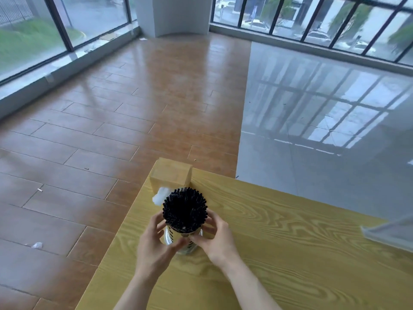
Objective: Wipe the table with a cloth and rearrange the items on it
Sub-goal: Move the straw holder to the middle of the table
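A shiny metal holder (171, 237) packed with black straws (185, 209) stands near the left edge of the yellow wooden table (279, 242). My left hand (155, 245) wraps its left side and my right hand (215, 239) wraps its right side, fingers meeting at the front. Just behind it stands a wooden tissue box (171, 174) at the table's far left corner, with white tissue (160, 194) sticking out toward the holder. No cloth is in view.
A grey-white object (391, 236) pokes in at the table's right edge. Beyond the table lie brown wood-look floor tiles (100, 130) with small scraps of litter, a glossy white floor area (312, 108), and large windows.
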Motion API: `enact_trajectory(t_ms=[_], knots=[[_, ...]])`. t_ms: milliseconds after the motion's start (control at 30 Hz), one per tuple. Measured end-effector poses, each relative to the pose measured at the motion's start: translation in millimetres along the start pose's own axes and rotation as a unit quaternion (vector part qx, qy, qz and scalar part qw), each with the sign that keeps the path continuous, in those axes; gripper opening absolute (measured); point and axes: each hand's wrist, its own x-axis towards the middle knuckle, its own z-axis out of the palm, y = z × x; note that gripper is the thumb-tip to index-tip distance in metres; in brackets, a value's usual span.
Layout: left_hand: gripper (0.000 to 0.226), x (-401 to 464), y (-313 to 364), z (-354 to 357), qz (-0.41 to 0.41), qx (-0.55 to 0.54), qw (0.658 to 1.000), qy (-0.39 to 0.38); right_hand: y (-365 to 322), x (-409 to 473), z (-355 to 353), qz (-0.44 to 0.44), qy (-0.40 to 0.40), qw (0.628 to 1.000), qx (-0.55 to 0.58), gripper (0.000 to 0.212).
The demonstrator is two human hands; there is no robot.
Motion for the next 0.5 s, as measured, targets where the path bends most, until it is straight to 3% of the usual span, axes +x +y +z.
enact_trajectory(t_ms=[500], knots=[[0.089,55.5,65.5,188.3,0.055,0.002,0.994,-0.097,38.9,57.2,-182.6,0.016,0.096,0.995,0.017,0.069]])
